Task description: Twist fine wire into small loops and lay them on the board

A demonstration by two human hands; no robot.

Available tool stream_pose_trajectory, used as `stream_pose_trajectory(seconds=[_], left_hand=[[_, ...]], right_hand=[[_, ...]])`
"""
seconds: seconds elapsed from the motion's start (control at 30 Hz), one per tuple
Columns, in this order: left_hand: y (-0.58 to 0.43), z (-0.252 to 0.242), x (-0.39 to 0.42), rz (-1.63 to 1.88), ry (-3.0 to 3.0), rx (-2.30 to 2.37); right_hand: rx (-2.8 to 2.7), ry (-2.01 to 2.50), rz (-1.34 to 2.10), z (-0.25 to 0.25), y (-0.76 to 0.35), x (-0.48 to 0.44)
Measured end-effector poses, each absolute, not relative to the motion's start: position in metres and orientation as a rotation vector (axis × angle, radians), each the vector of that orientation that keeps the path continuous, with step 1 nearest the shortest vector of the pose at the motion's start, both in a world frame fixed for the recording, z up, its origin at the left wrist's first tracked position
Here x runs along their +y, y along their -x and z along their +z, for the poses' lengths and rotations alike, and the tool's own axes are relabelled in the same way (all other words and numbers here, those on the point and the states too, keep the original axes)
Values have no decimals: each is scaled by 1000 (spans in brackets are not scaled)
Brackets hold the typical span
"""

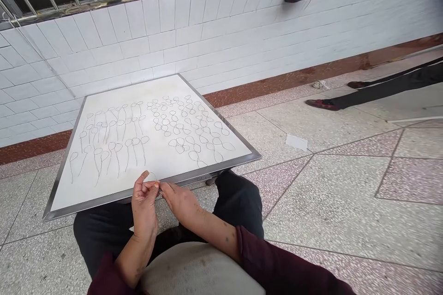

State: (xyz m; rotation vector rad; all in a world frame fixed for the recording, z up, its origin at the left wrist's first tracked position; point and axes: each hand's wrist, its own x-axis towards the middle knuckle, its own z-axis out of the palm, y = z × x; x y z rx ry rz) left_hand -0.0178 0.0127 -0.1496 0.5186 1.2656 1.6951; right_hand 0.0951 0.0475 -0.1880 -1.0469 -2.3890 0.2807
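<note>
Just over the near edge of a white board [114, 93], my left hand [144, 205] and my right hand [182, 202] meet at the fingertips. Between them is a thin wire loop [152, 174], its upper curve showing above the fingers of my left hand. Both hands are closed in a pinch on this wire; its lower part is hidden by the fingers. On the board's left half lie rows of wires with a round loop and a long tail [98, 151]. Several double-looped wires [189, 139] without long tails cover the right half.
The board has a grey metal rim [221, 165] and sits over my knees. Behind it is a white tiled wall [214, 37] with a barred window. A person's legs [374, 92] stretch in from the right. A white paper [296, 142] lies on the floor.
</note>
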Motion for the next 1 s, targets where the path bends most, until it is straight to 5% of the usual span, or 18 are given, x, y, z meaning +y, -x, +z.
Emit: stream_pose_trajectory(seconds=[0.27,0.67,1.0], left_hand=[[27,-144,11,1443,-763,1362],[27,-155,11,1508,-783,1369],[30,-162,12,1464,-857,1412]], right_hand=[[-2359,881,421,-194,-110,50],[-2129,910,1064,-190,-106,43],[-2004,901,1284,-203,-105,42]])
